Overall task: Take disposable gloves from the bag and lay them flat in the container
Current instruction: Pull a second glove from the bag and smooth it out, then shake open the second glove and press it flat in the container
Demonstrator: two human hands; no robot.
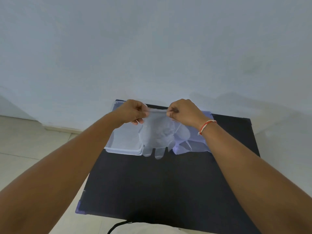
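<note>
We are keeping the clear container (124, 141) at the far left of the dark tabletop (168, 183), its near rim just beside the glove's dangling fingers, so the coming move looks short. Our left hand (135, 112) is pinching one corner of the glove's cuff and our right hand (183, 112) is pinching the other, stretching the disposable glove (157, 137) open in the air so it is hanging flat rather than crumpled. To the right, the bag (194, 142) is lying under our right wrist, touching the hanging glove's edge. The near half of the tabletop is offering open room; the wall is crowding the far edge.
</note>
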